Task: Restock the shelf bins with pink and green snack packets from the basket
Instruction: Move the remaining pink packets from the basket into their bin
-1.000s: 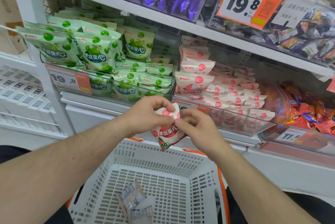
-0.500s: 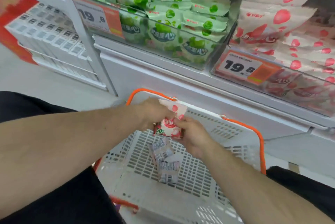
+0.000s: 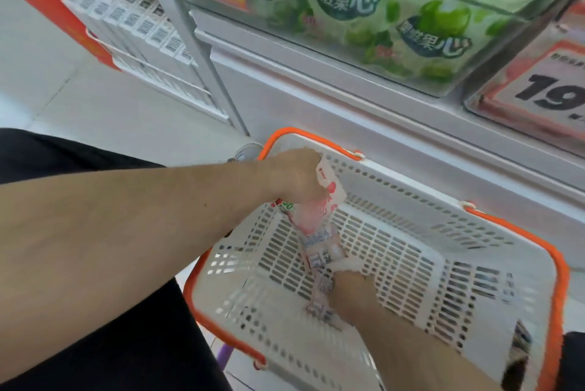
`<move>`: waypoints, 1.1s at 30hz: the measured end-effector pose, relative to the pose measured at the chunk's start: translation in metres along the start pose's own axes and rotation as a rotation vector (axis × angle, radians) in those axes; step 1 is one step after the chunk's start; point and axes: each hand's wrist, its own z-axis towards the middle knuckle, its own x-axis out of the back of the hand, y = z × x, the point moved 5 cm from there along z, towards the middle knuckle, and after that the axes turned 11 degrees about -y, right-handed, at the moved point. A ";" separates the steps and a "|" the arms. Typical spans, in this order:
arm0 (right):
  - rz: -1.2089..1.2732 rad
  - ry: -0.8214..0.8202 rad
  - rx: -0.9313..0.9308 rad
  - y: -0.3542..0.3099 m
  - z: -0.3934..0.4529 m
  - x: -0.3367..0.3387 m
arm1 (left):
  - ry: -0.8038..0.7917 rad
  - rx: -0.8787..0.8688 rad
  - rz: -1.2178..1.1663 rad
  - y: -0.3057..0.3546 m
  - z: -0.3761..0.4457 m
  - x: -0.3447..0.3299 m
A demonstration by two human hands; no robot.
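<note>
A person's left hand (image 3: pixel 296 177) is gripping a pink snack packet (image 3: pixel 319 207) above the far left corner of a white plastic basket (image 3: pixel 411 264), fingers curled round its crumpled upper part; the knuckles are hiding most of the wrapper, and only a torn-looking white edge with red print and a strip of green lettering are showing. The right hand (image 3: pixel 351 292) is reaching down onto the basket floor, where its fingers are closing on a small heap of packets (image 3: pixel 319 260); motion blur is smearing these into pale, silvery shapes, and how many are lying there cannot be told. The basket is a slotted, lattice-walled tub with an orange rim and handles, its near right corner running out of the picture. Above it, green snack packets (image 3: pixel 421 26) are sitting glossy and puffed behind the clear front of a shelf bin (image 3: pixel 443 86), their tops cut off by the upper edge. An orange-and-white price tag (image 3: pixel 538 86) at the right is showing only "19", the rest cropped. At upper left, a rack of white boxes (image 3: pixel 133 17) with barcode labels is blurring beside a white upright post. Black clothing is filling the lower left.
</note>
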 end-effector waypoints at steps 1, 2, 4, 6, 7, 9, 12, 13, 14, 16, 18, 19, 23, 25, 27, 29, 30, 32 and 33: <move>-0.030 -0.023 0.007 0.002 -0.001 -0.003 | 0.019 0.000 -0.003 0.001 0.000 0.003; -0.045 -0.024 0.009 0.004 0.001 -0.003 | 0.035 -0.001 -0.009 0.002 0.001 0.006; -0.010 0.025 0.015 0.004 0.004 0.006 | 0.063 -0.005 -0.007 0.004 -0.001 0.011; 0.041 0.132 0.048 -0.001 0.008 0.022 | 0.065 0.009 0.009 0.006 -0.003 0.013; 0.068 0.169 0.057 -0.004 0.010 0.030 | 0.054 0.020 0.023 0.006 -0.004 0.012; 0.167 0.162 0.026 -0.005 0.017 0.042 | 0.018 0.025 0.061 0.005 -0.003 0.008; 0.345 0.073 0.001 -0.005 0.022 0.043 | 0.000 -0.018 0.140 0.007 -0.003 0.005; 0.422 0.052 0.009 -0.005 0.021 0.041 | 0.010 -0.043 0.159 0.009 -0.004 0.005; 0.496 0.040 0.022 -0.004 0.018 0.039 | 0.028 -0.072 0.172 0.010 -0.004 0.006; 0.573 0.042 0.034 0.002 0.010 0.037 | 0.077 -0.129 0.230 0.016 -0.004 0.009; 0.607 0.031 0.047 0.008 -0.004 0.043 | 0.101 -0.176 0.385 0.020 -0.002 0.011; 0.659 0.021 0.051 0.012 -0.012 0.049 | 0.099 -0.193 0.492 0.022 -0.003 0.010; 0.950 -0.004 0.051 0.039 -0.057 0.092 | 0.139 -0.275 0.732 0.033 -0.005 0.004; 1.087 -0.038 0.076 0.048 -0.086 0.114 | 0.171 -0.346 0.802 0.047 -0.013 0.006; 1.245 -0.075 0.094 0.056 -0.114 0.130 | 0.192 -0.446 0.873 0.060 -0.021 0.007; 1.372 -0.118 0.114 0.060 -0.143 0.144 | 0.200 -0.554 0.864 0.072 -0.033 0.008; 1.399 -0.128 0.122 0.063 -0.156 0.149 | 0.179 -0.603 0.856 0.078 -0.040 0.007; 1.374 -0.145 0.118 0.068 -0.185 0.158 | 0.140 -0.666 0.854 0.089 -0.053 0.001; 1.370 -0.151 0.119 0.069 -0.197 0.161 | 0.147 -0.705 0.836 0.095 -0.060 -0.002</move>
